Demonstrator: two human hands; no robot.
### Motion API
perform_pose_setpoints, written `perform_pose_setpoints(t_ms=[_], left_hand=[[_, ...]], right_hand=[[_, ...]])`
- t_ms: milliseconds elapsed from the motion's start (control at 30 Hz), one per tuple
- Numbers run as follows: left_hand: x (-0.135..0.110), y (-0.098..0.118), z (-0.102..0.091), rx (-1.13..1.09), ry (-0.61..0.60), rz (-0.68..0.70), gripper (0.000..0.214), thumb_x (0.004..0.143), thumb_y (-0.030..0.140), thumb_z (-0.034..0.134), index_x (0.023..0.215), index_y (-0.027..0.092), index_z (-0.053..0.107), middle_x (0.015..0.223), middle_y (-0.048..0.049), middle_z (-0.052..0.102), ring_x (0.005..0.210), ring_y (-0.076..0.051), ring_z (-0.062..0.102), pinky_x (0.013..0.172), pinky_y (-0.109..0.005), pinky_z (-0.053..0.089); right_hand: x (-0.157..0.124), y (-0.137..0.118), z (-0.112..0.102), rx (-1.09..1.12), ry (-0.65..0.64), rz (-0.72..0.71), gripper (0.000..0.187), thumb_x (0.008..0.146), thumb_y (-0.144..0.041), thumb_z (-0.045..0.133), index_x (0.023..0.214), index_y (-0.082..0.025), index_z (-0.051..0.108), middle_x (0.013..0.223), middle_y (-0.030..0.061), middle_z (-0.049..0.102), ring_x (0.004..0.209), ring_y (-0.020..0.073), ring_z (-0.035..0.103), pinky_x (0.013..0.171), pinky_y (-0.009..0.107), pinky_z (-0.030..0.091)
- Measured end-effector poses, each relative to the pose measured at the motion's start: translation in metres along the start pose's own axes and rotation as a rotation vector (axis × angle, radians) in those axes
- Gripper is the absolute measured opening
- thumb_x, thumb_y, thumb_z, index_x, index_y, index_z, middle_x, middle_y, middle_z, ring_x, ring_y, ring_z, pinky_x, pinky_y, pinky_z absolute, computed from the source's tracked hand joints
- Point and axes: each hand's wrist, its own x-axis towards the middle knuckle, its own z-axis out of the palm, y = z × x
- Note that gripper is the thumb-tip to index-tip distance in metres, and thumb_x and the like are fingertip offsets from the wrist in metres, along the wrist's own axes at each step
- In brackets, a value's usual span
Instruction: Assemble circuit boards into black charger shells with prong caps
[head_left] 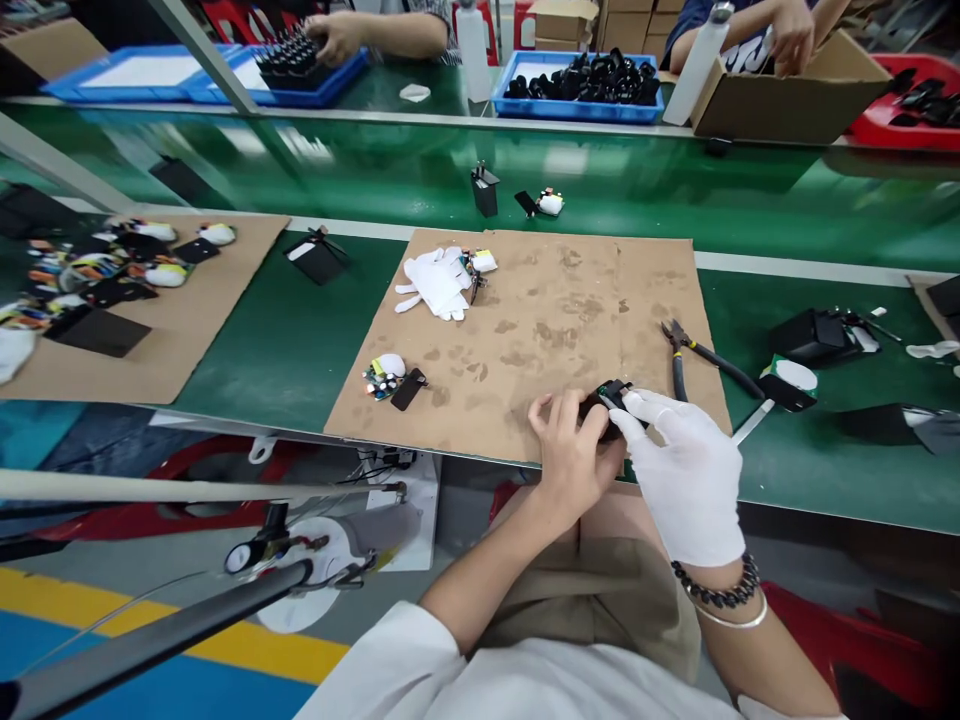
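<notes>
Black casing [606,400]: pinched between both hands, lower centre, braced over cardboard mat [540,330].
Left hand [570,450]: bare, fingers curled shut on it.
Right hand [686,480]: gloved, closed round it, steadying.
Pliers [701,358]: parked right, within reach.

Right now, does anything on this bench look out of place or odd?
Only small things. The right hand wears a white glove while the left hand is bare; spare white gloves lie crumpled on the stained cardboard mat. Both hands hold a small black part.

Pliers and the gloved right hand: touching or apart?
Apart. The head view shows bare cardboard mat between the pliers and the gloved right hand.
</notes>
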Motion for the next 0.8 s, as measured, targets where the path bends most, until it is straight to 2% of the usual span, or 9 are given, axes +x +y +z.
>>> perform_pose_setpoints(t_ms=[167,267,367,467,533,633,800], left_hand=[[-0.003,-0.005,-0.011,0.003,-0.071,-0.015,0.015,0.081,0.016,0.061,0.094,0.022,0.06,0.112,-0.0086,0.065,0.105,-0.025,0.061,0.107,-0.049,0.032],[-0.004,-0.015,-0.026,-0.021,-0.113,0.021,0.008,0.086,0.015,0.062,0.086,0.022,0.059,0.109,-0.0049,0.068,0.102,-0.021,0.064,0.113,-0.049,0.026],[-0.004,-0.031,-0.042,-0.027,-0.037,0.022,0.011,0.091,0.022,0.064,0.082,0.022,0.058,0.098,-0.0005,0.07,0.095,-0.018,0.067,0.117,-0.048,0.021],[-0.004,-0.046,-0.051,0.036,0.099,-0.02,0.01,0.092,0.024,0.063,0.083,0.023,0.059,0.095,-0.0004,0.07,0.093,-0.018,0.067,0.117,-0.047,0.024],[-0.003,-0.05,-0.051,0.072,0.163,-0.028,0.01,0.091,0.024,0.063,0.083,0.023,0.059,0.094,-0.001,0.07,0.092,-0.018,0.068,0.117,-0.047,0.027],[0.0,-0.049,-0.047,0.117,0.181,0.017,0.007,0.09,0.022,0.063,0.084,0.023,0.06,0.092,-0.0013,0.071,0.09,-0.019,0.068,0.118,-0.048,0.028],[0.001,-0.044,-0.042,0.131,0.212,0.017,0.008,0.09,0.02,0.063,0.083,0.023,0.059,0.09,-0.0008,0.072,0.087,-0.018,0.068,0.117,-0.047,0.03]], right_hand=[[-0.021,-0.003,0.015,0.019,-0.003,-0.034,0.031,0.093,-0.029,0.064,0.123,-0.023,0.069,0.129,0.0121,0.071,0.109,0.0266,0.073,0.088,0.041,0.064],[-0.025,0.001,0.015,0.032,0.033,-0.119,0.035,0.09,-0.022,0.067,0.125,-0.023,0.067,0.121,0.0109,0.075,0.102,0.0245,0.076,0.084,0.037,0.065],[-0.019,0.002,0.005,0.033,0.078,-0.158,0.032,0.087,-0.021,0.071,0.119,-0.025,0.071,0.113,0.0089,0.078,0.095,0.0257,0.077,0.084,0.037,0.064],[-0.01,0.002,0.004,-0.034,0.088,-0.076,0.032,0.085,-0.025,0.073,0.117,-0.027,0.073,0.117,0.0095,0.076,0.096,0.0298,0.077,0.084,0.041,0.064],[-0.005,0.004,0.01,-0.046,0.055,-0.075,0.027,0.088,-0.027,0.068,0.114,-0.024,0.075,0.112,0.011,0.077,0.092,0.0297,0.077,0.081,0.041,0.064],[0.002,0.009,0.018,-0.011,-0.018,-0.153,0.024,0.091,-0.026,0.062,0.112,-0.022,0.074,0.105,0.0097,0.079,0.087,0.0254,0.078,0.076,0.037,0.065],[0.008,0.012,0.01,-0.055,0.045,-0.168,0.027,0.088,-0.024,0.068,0.115,-0.026,0.072,0.112,0.0085,0.078,0.094,0.0253,0.078,0.08,0.036,0.065]])
